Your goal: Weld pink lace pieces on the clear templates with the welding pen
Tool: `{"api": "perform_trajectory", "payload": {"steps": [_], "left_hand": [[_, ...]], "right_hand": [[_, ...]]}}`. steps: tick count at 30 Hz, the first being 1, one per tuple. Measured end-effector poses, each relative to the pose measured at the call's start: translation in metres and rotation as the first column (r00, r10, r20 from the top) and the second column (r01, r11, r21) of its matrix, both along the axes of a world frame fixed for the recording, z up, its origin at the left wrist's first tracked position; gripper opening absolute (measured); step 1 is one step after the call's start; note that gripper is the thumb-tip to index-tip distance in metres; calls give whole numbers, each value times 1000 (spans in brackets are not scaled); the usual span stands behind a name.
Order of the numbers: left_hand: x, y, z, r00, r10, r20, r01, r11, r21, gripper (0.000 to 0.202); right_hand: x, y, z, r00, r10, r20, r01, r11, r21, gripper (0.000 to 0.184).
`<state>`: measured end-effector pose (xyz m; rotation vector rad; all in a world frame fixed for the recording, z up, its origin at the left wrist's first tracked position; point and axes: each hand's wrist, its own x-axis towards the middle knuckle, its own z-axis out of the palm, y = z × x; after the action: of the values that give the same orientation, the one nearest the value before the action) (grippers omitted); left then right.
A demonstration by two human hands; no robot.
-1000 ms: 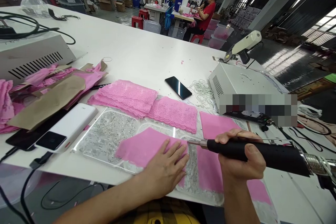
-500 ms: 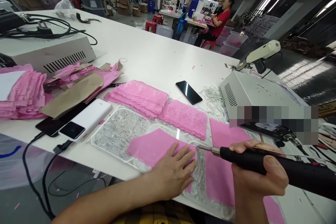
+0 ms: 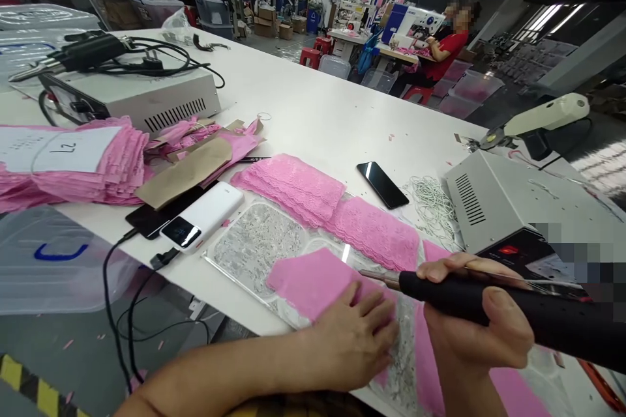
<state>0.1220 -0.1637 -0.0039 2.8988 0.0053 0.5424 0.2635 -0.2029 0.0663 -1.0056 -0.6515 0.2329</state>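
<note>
My left hand point(image 3: 359, 335) lies palm down with fingers spread on a flat pink fabric piece point(image 3: 308, 283), covering its right part. The fabric lies on a clear-edged board point(image 3: 249, 241) with a grey mottled surface. In my right hand point(image 3: 484, 326) is a thick black handheld tool point(image 3: 450, 296) with a pointed metal tip point(image 3: 381, 277); the tip is at the fabric's upper edge, just above my left fingers. I cannot tell whether it touches. More pink fabric point(image 3: 426, 355) is partly hidden behind my right wrist. Folded pink lace pieces point(image 3: 298, 186) lie along the board's far side.
A black phone point(image 3: 382, 184) lies beside tangled pale cord point(image 3: 433, 205). Grey machine boxes point(image 3: 161, 101) stand left and right. A white power bank point(image 3: 210, 212) with cables, brown paper point(image 3: 188, 172) and a labelled pink stack point(image 3: 105, 176) are at left. A co-worker in red point(image 3: 452, 45) sits farther back.
The view has turned left, so things sit farther right and more of the left side shows. My left fingers look more bent on the fabric; the tool tip has moved left along its edge.
</note>
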Motion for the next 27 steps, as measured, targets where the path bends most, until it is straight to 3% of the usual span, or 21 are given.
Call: {"api": "perform_trajectory", "payload": {"steps": [5, 12, 27], "left_hand": [[0, -4, -4, 1000, 31, 6, -31, 999, 35, 40], [0, -4, -8, 999, 15, 48, -14, 1000, -25, 35], [-3, -5, -4, 999, 14, 50, -11, 999, -47, 33]], "right_hand": [[-15, 26, -4, 999, 51, -3, -51, 999, 7, 16], [-28, 54, -10, 997, 78, 11, -78, 997, 9, 15], [-32, 58, -12, 997, 80, 21, -79, 996, -50, 13]]}}
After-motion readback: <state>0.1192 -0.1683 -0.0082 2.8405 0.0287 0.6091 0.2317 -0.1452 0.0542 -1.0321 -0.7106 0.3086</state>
